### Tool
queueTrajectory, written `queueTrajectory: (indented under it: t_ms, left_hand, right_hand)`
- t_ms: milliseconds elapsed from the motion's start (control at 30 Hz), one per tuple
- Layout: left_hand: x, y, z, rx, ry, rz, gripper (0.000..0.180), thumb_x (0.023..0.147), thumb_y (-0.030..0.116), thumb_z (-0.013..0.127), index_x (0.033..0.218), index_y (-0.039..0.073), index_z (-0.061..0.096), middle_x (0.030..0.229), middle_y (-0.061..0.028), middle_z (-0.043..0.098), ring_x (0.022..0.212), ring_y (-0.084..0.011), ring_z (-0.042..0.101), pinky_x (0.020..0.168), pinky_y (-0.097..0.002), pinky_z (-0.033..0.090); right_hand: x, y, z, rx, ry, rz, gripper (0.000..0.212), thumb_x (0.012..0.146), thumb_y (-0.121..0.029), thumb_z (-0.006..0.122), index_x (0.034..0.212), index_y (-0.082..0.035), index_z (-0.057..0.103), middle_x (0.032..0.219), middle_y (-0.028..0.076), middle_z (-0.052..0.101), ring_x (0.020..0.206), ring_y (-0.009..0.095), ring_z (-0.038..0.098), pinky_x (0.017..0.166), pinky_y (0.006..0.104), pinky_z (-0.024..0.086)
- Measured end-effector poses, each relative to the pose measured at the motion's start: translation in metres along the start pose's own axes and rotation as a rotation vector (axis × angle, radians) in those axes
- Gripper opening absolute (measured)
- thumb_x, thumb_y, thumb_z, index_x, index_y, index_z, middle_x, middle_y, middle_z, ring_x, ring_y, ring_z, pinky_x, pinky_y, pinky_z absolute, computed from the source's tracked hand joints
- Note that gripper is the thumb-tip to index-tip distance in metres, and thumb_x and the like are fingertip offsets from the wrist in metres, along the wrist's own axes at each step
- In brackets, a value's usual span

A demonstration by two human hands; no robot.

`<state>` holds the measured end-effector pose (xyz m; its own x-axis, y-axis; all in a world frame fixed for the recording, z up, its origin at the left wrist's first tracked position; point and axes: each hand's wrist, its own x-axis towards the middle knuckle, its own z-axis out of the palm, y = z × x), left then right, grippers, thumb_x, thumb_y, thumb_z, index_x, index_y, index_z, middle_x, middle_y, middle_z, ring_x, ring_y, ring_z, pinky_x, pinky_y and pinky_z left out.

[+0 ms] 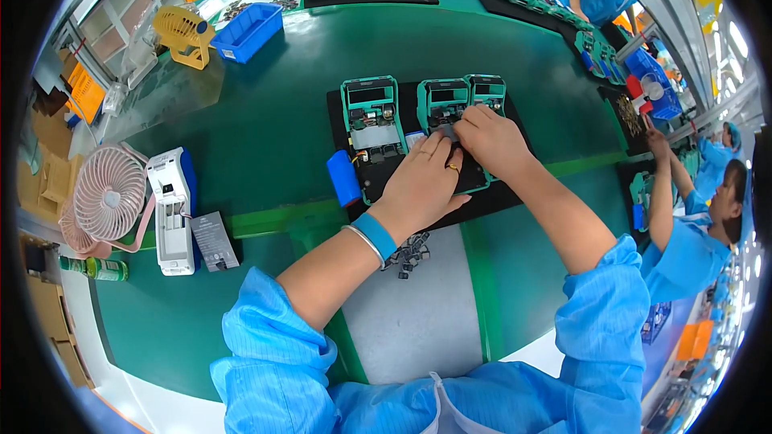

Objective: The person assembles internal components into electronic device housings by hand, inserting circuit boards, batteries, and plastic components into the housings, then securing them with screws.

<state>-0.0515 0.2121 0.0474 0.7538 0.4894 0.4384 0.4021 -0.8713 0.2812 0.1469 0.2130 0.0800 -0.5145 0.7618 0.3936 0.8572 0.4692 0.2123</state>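
Note:
Three teal device housings lie in a row on a black mat (pixel 519 119). Over the middle housing (pixel 444 90), my left hand (pixel 425 173) and my right hand (pixel 492 143) meet with bent, closed fingertips. A small dark grey piece shows between them; the fingers hide most of it, and which hand grips it is unclear. The right housing (pixel 487 87) is partly covered by my right hand. Inside the left housing (pixel 370 88) are a circuit board and a pale grey panel (pixel 376 138). A blue battery pack (pixel 344 178) rests beside it, with wires at its edge.
Small black parts (pixel 410 255) are heaped on a grey sheet (pixel 414 313) near me. Leftward are a white device (pixel 170 213), a dark grey flat piece (pixel 215 241) and a pink fan (pixel 110 193). A yellow fan (pixel 183 32) and blue bin (pixel 248 32) stand farther back. Co-workers sit opposite and right.

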Motion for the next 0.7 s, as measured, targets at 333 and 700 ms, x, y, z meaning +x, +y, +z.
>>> queueTrajectory:
  t_ms: [333, 700]
  left_hand:
    - [-0.003, 0.001, 0.0, -0.028, 0.035, 0.022, 0.068, 0.082, 0.039, 0.076, 0.128, -0.007, 0.056, 0.131, -0.025, 0.051, 0.134, -0.038, 0.043, 0.114, -0.044, 0.035]
    - [0.002, -0.002, -0.001, -0.01, 0.03, 0.01, 0.065, 0.082, 0.037, 0.075, 0.129, -0.005, 0.057, 0.136, -0.0239, 0.051, 0.135, -0.0373, 0.043, 0.114, -0.0429, 0.035]
  right_hand:
    - [0.016, 0.003, -0.01, -0.082, -0.156, -0.037, 0.016, 0.075, -0.012, 0.069, 0.088, -0.008, 0.061, 0.095, 0.005, 0.056, 0.095, 0.02, 0.061, 0.065, 0.0307, 0.058]
    - [0.005, -0.023, -0.033, 0.107, -0.028, 0.281, 0.013, 0.081, -0.012, 0.071, 0.087, -0.008, 0.06, 0.088, 0.005, 0.06, 0.086, 0.024, 0.063, 0.065, 0.0373, 0.054]
